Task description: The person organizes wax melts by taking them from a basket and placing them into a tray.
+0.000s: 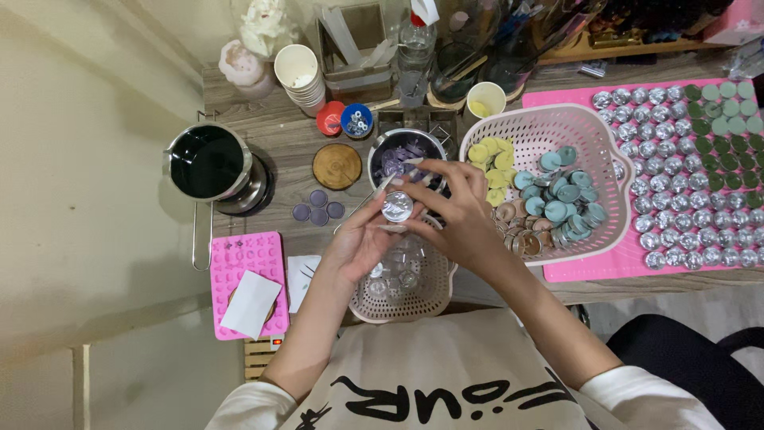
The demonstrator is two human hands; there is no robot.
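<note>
Holding a small silver tealight cup (pixel 396 206) up over the near edge of the desk (pixel 278 135), both hands meet in the middle. Left hand (pixel 358 243) has its fingers clamped on the cup from below, open side tipped toward the camera, probably so the inside is easy to get at. Right hand (pixel 458 211) has its fingertips pinched together at the cup's rim; can't tell if there's something tiny between them, way too small to make out. Right under the hands sits a small white basket (pixel 434 299) with more clear cups in it, mostly hidden behind the wrists. Just past that, a bigger white basket (pixel 549 123) holds yellow, teal and brownish candles. Left side has a pink silicone mold (pixel 239 259) and a black pot (pixel 207 162). At the right edge a pink mat (pixel 585 267) carries rows of silver cups, cut off by the frame. Back edge is clutter, hard to sort out.
</note>
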